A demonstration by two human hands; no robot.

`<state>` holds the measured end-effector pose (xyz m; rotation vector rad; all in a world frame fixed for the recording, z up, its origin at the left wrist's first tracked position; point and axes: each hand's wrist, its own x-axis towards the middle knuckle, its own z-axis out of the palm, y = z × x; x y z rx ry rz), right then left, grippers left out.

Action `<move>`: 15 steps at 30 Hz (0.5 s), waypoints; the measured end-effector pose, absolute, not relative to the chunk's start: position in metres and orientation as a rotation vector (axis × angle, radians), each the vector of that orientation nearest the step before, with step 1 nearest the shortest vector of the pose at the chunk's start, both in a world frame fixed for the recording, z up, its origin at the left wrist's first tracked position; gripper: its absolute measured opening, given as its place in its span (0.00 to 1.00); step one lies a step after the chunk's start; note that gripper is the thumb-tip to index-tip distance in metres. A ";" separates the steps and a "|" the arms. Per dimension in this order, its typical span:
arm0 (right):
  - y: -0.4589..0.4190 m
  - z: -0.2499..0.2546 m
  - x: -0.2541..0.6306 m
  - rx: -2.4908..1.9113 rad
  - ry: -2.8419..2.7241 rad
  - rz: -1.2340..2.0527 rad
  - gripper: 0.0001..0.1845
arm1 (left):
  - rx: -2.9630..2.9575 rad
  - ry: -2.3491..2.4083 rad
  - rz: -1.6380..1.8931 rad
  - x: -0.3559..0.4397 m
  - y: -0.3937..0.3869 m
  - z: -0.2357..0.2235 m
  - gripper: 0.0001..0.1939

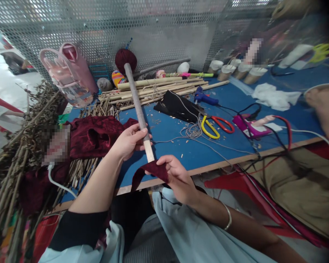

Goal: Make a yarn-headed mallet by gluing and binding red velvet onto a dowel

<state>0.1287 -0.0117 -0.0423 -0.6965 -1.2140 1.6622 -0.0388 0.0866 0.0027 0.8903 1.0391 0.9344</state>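
Stick's direction: The long, round wooden stick (136,95), wrapped in grey along most of its length, slanted from near the back of the blue table (178,155) to its near edge, far end leaning left.
Far end: A round, dark red ball (126,60) sat there, in front of the perforated metal panel (98,25); I could not tell whether the two touched.
Near end: Bare pale wood pointed towards me, just short of the table's near edge.
My left hand (132,141): It gripped the stick low on the grey wrap, thumb on top.
My right hand (179,179): It pinched a soft, dark red cloth strip (155,171), which met the stick's near end and drooped over the near edge.
Left side: Dark red patterned cloth (98,133) lay close by my left hand.
Right side: Blue surface showed between the stick and the yellow-and-red-handled scissors (210,128), strewn with thin grey cord (193,132) and pale chips.
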 end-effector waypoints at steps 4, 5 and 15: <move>-0.007 -0.033 0.134 -0.595 -1.239 1.782 0.24 | 0.890 1.031 0.926 -0.041 0.087 0.004 0.22; -0.005 -0.030 0.136 -0.568 -1.242 1.811 0.25 | 0.885 1.022 0.928 -0.041 0.087 0.004 0.22; 0.012 -0.009 0.145 -0.435 -1.169 2.038 0.50 | 0.869 0.945 0.975 -0.040 0.087 0.006 0.20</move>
